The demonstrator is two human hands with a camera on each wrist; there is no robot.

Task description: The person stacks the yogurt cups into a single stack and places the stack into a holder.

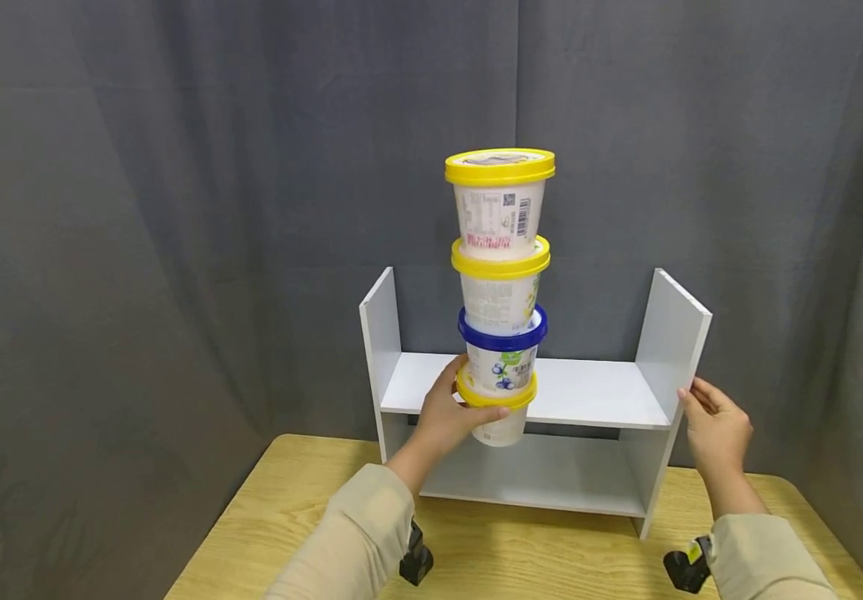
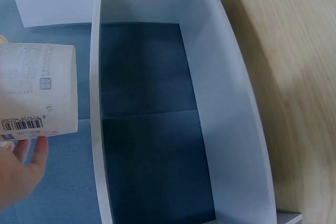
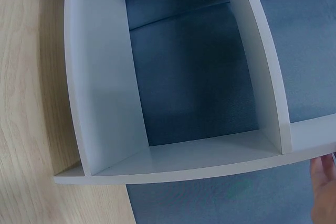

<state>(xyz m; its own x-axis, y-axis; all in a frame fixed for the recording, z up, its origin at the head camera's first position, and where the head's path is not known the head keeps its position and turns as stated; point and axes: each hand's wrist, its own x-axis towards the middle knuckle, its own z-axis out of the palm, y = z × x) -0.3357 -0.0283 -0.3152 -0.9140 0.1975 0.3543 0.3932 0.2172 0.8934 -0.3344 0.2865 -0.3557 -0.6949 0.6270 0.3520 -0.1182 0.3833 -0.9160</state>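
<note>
In the head view my left hand (image 1: 449,421) grips the bottom tub (image 1: 500,431) of an upright stack, its thumb across the front below the yellow lid. On top of it sit a tub with a blue lid (image 1: 502,340), a yellow-lidded tub (image 1: 500,300) and another yellow-lidded tub (image 1: 499,217). The stack is held up in front of a white two-tier shelf (image 1: 596,392). My right hand (image 1: 720,425) holds the front edge of the shelf's right side panel (image 1: 674,325), thumb at the edge. In the left wrist view, fingertips touch a tub's barcode side (image 2: 39,90).
The shelf stands on a wooden table (image 1: 311,492), with its side panels rising above the upper board (image 1: 589,387). Below is a lower board (image 1: 551,475). A grey curtain (image 1: 251,208) hangs behind and at both sides.
</note>
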